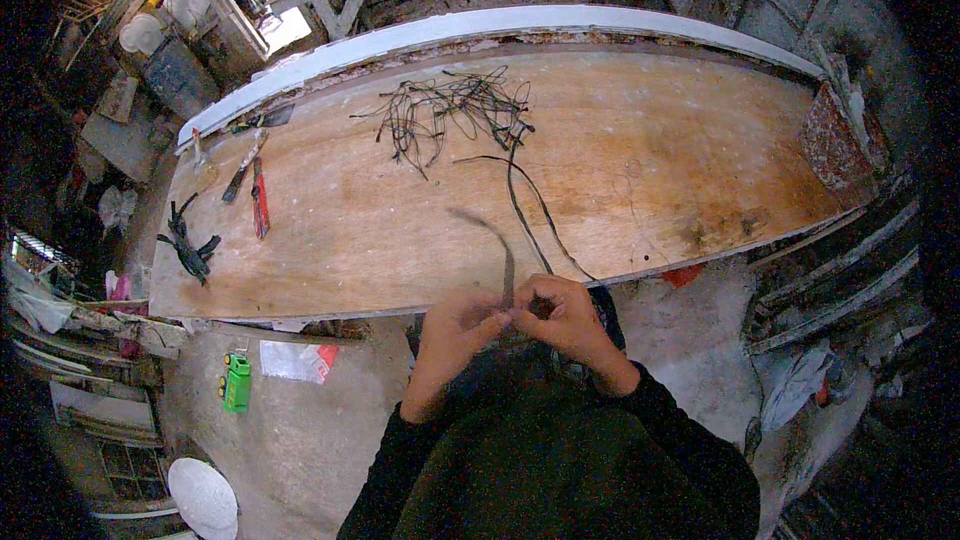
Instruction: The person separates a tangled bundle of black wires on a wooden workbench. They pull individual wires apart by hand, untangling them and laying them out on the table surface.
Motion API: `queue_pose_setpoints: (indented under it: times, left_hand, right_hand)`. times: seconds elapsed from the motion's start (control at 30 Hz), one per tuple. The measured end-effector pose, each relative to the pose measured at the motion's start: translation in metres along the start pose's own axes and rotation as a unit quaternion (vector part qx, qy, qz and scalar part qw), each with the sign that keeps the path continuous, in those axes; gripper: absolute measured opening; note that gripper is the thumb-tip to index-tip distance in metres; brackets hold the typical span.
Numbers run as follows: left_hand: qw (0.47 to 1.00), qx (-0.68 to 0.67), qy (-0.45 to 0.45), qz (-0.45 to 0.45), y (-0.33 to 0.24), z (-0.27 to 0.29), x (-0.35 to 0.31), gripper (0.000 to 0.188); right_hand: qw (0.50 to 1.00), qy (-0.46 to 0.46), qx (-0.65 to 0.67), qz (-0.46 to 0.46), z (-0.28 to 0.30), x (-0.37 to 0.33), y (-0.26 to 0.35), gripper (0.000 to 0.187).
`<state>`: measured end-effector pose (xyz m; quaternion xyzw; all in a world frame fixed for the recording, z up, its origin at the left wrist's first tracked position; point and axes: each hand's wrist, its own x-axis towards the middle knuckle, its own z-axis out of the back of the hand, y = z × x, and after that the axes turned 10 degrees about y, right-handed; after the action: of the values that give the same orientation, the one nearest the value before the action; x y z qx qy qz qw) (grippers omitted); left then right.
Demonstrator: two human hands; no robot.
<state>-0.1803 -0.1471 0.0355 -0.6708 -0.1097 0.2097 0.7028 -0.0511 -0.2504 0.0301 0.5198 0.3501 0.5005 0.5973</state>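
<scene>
At the near edge of the wooden table (350, 240), my left hand (462, 328) and my right hand (566, 318) meet fingertip to fingertip. Both are closed in a pinch on a dark, narrow, flexible strip (507, 265), whose free end curves up and to the left over the tabletop. The left hand is slightly smeared by motion. Close by, a long black cord (520, 212) runs from the middle of the table down past the right hand. Farther back lies a tangled heap of thin black cords (455, 110).
Toward the left lie a red-handled tool (260, 202), a dark-bladed tool (238, 180) and a bundle of black strips (188, 245). A white rail (500, 20) borders the far edge. On the floor are a green toy truck (236, 383) and a plastic bag (295, 361).
</scene>
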Motion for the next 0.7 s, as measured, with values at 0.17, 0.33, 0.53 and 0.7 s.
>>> queue_pose_setpoints:
  times: [0.17, 0.33, 0.53, 0.7]
  left_hand:
    - [0.999, -0.039, -0.017, 0.016, -0.003, -0.004, -0.001, 0.011]
    - [1.0, 0.019, -0.004, 0.001, 0.004, -0.002, 0.001, 0.009]
    - [0.999, 0.009, 0.025, 0.037, 0.003, -0.003, 0.003, 0.009]
    - [0.998, 0.017, 0.053, -0.014, 0.01, -0.003, 0.004, 0.009]
  right_hand:
    - [0.997, -0.015, -0.067, 0.025, 0.001, -0.001, 0.005, 0.011]
    - [0.996, -0.007, -0.092, 0.022, 0.004, -0.001, 0.012, 0.011]
    - [0.995, -0.01, -0.1, 0.027, 0.006, -0.003, 0.006, 0.011]
    - [0.987, -0.018, -0.143, 0.064, 0.004, -0.003, 0.007, 0.013]
